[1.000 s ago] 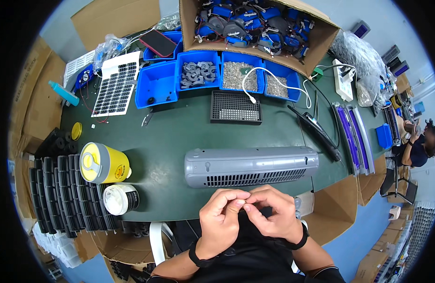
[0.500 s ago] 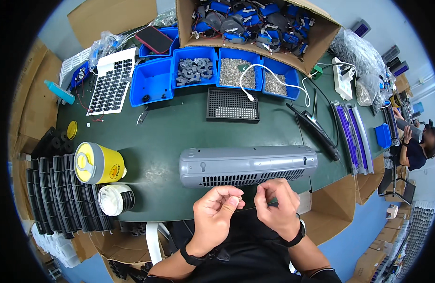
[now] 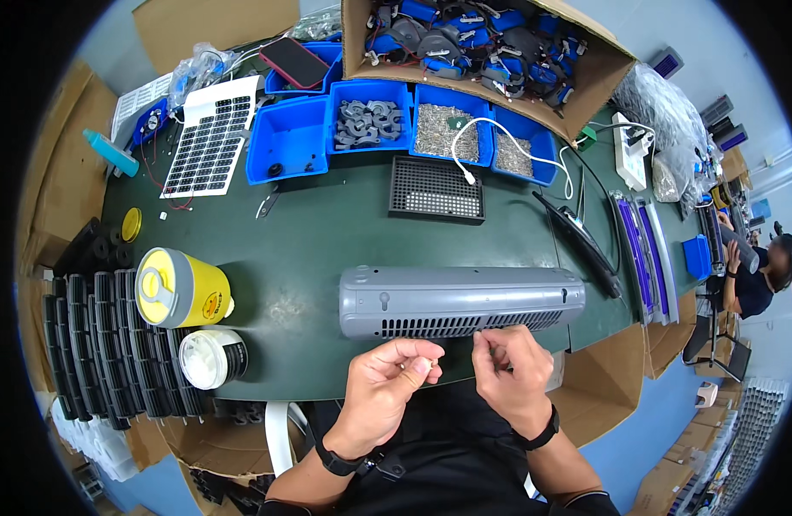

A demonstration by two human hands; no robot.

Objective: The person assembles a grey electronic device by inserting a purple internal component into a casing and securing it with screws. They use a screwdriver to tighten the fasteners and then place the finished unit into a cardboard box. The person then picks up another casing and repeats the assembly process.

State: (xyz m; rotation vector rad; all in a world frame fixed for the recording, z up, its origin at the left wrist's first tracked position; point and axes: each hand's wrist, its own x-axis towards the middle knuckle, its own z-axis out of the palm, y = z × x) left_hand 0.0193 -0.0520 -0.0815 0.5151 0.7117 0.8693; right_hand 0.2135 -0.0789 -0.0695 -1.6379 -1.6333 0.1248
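A long grey slotted plastic housing (image 3: 460, 297) lies on the green workbench, with its row of vent slots toward me. Just this side of its near edge is my left hand (image 3: 385, 385), thumb and forefinger pinched together. Something tiny and pale shows at those fingertips, too small to name. To its right, my right hand (image 3: 516, 378) is also closed in a pinch, close to the housing's slots. Whatever its fingertips may hold is hidden. The hands are apart from each other.
Blue bins (image 3: 288, 142) line the back, some with grey clips and small metal parts, beside a black perforated tray (image 3: 437, 191). An electric screwdriver (image 3: 578, 236) lies right. A yellow mug (image 3: 185, 288) and white-lidded jar (image 3: 214, 359) stand left. A co-worker (image 3: 752, 275) sits far right.
The bench scene has shifted slightly right in the view. My left hand has moved a little away from the right one, and both remain pinched.
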